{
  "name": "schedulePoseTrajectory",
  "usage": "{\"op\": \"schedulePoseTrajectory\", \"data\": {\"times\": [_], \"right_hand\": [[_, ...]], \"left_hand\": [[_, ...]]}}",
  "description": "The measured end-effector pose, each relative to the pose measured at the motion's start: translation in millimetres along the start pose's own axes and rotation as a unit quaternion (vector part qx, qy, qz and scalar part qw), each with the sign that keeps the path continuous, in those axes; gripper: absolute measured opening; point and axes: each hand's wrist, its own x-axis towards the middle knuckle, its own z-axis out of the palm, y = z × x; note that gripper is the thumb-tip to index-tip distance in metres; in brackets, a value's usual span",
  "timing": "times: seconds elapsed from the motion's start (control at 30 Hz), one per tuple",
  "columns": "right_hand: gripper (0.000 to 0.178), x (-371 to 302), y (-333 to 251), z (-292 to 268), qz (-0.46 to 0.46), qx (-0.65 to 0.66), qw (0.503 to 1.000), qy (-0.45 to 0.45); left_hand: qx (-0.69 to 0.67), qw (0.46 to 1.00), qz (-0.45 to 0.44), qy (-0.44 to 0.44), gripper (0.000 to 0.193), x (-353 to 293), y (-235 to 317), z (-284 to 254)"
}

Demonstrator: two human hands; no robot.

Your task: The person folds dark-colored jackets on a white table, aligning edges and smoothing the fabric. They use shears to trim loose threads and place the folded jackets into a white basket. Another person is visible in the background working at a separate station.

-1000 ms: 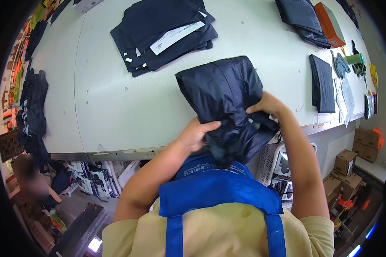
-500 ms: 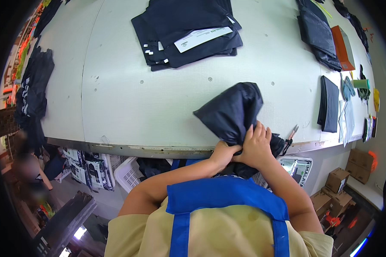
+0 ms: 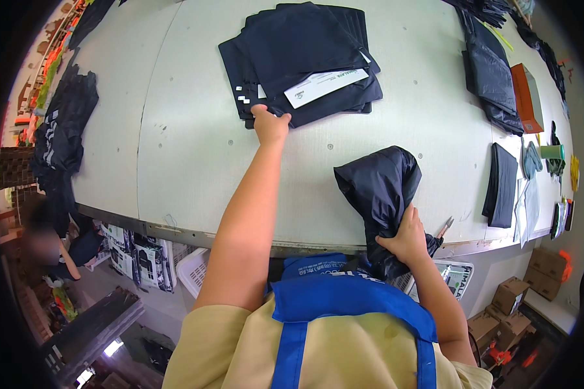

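Note:
A stack of flat dark cloth pieces (image 3: 305, 45) lies at the far middle of the table, with small white labels along its left side and a white printed card (image 3: 324, 85) on it. My left hand (image 3: 272, 124) is stretched out to the stack's near left edge, its thumb and forefinger apart and its fingertips at the cloth. Closer to me, a crumpled, shiny black bundle of thin fabric (image 3: 377, 185) stands partly up and hangs over the table's front edge. My right hand (image 3: 404, 238) grips its lower part, thumb on the near side.
Small snips (image 3: 446, 227) lie right of my right hand. On the right are folded dark fabric (image 3: 499, 185), an orange box (image 3: 527, 97) and a green spool (image 3: 551, 152). Dark garments (image 3: 65, 129) lie at the left. Below the edge is a white basket (image 3: 191, 272). A person sits far left.
My left hand has left the black bundle and reached forward to the dark stack. My right hand keeps hold of the bundle. The whole view has shifted slightly.

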Motion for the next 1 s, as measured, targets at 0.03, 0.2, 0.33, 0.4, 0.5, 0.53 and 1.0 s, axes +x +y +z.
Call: {"op": "schedulePoseTrajectory", "data": {"times": [0.03, 0.2, 0.33, 0.4, 0.5, 0.53, 1.0], "right_hand": [[0.108, 1, 4, -2, -0.006, 0.045, 0.999, 0.006], [0.106, 5, 8, -37, -0.03, 0.139, 0.989, 0.042], [0.101, 19, -17, -41, -0.09, 0.019, 0.995, 0.041], [0.102, 23, -19, -20, -0.073, -0.014, 0.997, -0.002], [0.102, 24, -22, -9, -0.087, -0.032, 0.996, -0.005], [0.102, 23, -23, -7, -0.086, -0.026, 0.996, -0.003], [0.076, -8, -46, -43, -0.48, -0.13, 0.852, -0.164]], "left_hand": [[-0.055, 0.998, -0.004, -0.037, 0.058, -8, 2, -7], [-0.133, 0.974, 0.048, -0.174, 0.061, -108, -90, -61], [0.132, 0.953, -0.123, -0.242, 0.063, -200, -66, -135], [0.229, 0.969, 0.048, -0.081, 0.061, -220, -98, -146], [0.198, 0.915, 0.335, -0.103, 0.054, -222, -99, -133], [0.201, 0.907, 0.349, -0.125, 0.047, -220, -90, -122], [0.257, 0.818, 0.497, -0.132, 0.059, -177, -24, -146]]}}
